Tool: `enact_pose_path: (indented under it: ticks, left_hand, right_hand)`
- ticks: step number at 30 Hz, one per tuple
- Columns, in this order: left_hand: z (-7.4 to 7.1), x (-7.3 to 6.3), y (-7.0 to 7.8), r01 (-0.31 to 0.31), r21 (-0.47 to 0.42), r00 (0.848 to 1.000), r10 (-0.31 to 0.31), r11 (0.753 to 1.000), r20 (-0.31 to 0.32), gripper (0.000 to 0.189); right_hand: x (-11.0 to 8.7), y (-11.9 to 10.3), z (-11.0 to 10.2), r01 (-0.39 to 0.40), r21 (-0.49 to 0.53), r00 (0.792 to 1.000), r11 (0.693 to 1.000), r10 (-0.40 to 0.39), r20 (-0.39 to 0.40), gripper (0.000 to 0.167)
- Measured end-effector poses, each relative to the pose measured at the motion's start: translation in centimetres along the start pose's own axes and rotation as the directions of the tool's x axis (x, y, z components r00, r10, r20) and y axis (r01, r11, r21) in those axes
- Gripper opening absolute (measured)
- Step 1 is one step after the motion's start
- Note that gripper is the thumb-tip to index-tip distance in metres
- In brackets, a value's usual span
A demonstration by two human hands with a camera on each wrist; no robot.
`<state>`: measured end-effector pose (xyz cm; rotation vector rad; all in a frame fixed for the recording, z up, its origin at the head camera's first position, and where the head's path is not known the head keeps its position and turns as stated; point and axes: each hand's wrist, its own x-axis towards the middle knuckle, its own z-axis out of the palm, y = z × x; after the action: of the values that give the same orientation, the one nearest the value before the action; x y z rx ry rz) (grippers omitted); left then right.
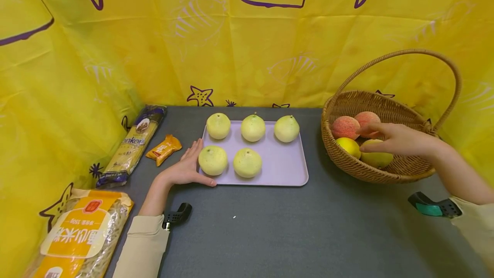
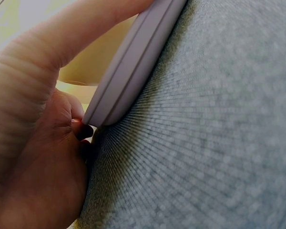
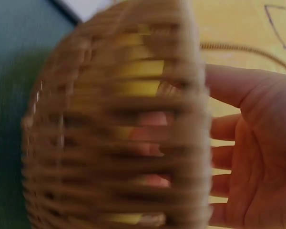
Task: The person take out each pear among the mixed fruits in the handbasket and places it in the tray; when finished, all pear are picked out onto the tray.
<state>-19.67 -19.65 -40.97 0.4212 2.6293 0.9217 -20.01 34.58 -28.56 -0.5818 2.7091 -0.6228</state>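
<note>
My left hand (image 1: 187, 166) lies at the near left corner of a pale lilac tray (image 1: 285, 162), its fingers along the left side and its thumb along the front edge. In the left wrist view the thumb touches the tray's rim (image 2: 128, 67). Several round pale yellow-green fruits, pomelo-like (image 1: 247, 162), sit on the tray in two rows. Over the wicker basket (image 1: 386, 177) my right hand (image 1: 401, 138) reaches with spread fingers, nothing visible between them. Below it lies a yellow-green fruit (image 1: 378, 158), partly hidden. Two peaches (image 1: 345, 127) and a yellow fruit like a lemon (image 1: 349, 146) lie beside it.
Left of the tray lie an orange snack packet (image 1: 164, 149), a noodle packet (image 1: 133, 147) and a larger orange bag (image 1: 82, 235). The basket's tall handle (image 1: 409, 51) arches above it. A yellow patterned cloth (image 1: 247, 55) hangs behind the grey tabletop (image 1: 270, 231).
</note>
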Motion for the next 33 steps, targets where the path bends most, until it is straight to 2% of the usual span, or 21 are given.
enact_pose_path:
  ticks: [5, 9, 12, 16, 18, 21, 23, 27, 33]
  left_hand:
    - [0.1, 0.0, -0.1, 0.001, -0.002, 1.0, -0.001, 1.0, 0.0, 0.14]
    - [0.1, 0.0, -0.1, 0.0, -0.003, 1.0, 0.0, 1.0, 0.001, 0.14]
    - [0.1, 0.1, -0.1, 0.001, -0.003, 1.0, -0.001, 1.0, 0.002, 0.14]
    - [0.1, 0.1, -0.1, 0.0, -0.005, 1.0, 0.0, 1.0, 0.0, 0.14]
    - [0.1, 0.1, -0.1, 0.0, -0.005, 1.0, 0.0, 1.0, -0.001, 0.14]
    - [0.1, 0.1, -0.1, 0.0, -0.007, 1.0, 0.0, 1.0, -0.002, 0.14]
    - [0.1, 0.1, -0.1, -0.001, -0.007, 1.0, 0.001, 1.0, -0.004, 0.14]
    - [0.1, 0.1, -0.1, -0.002, -0.006, 1.0, 0.001, 1.0, -0.006, 0.14]
    - [0.1, 0.0, 0.0, -0.007, -0.005, 1.0, 0.007, 1.0, -0.01, 0.14]
  right_hand:
    - [0.5, 1.7, -0.7, -0.027, -0.062, 0.999, 0.998, 0.03, 0.038, 0.058]
    - [1.0, 3.0, -1.1, -0.02, -0.105, 0.997, 0.994, 0.028, 0.073, 0.061]
    - [1.3, 3.9, -1.2, 0.038, -0.128, 0.993, 0.991, -0.024, 0.113, 0.057]
    - [1.7, 4.6, -1.2, 0.127, -0.101, 0.969, 0.987, -0.102, 0.224, 0.055]
    - [1.9, 4.6, -1.3, 0.137, -0.082, 0.953, 0.987, -0.109, 0.281, 0.057]
    - [2.1, 4.7, -1.2, 0.156, -0.11, 0.945, 0.982, -0.116, 0.307, 0.06]
    - [2.1, 4.6, -1.2, 0.151, -0.163, 0.949, 0.975, -0.097, 0.3, 0.06]
    - [2.2, 4.4, -1.2, 0.088, -0.246, 0.959, 0.965, -0.015, 0.285, 0.06]
    - [2.4, 4.2, -0.8, -0.03, -0.14, 0.948, 0.99, 0.073, 0.31, 0.058]
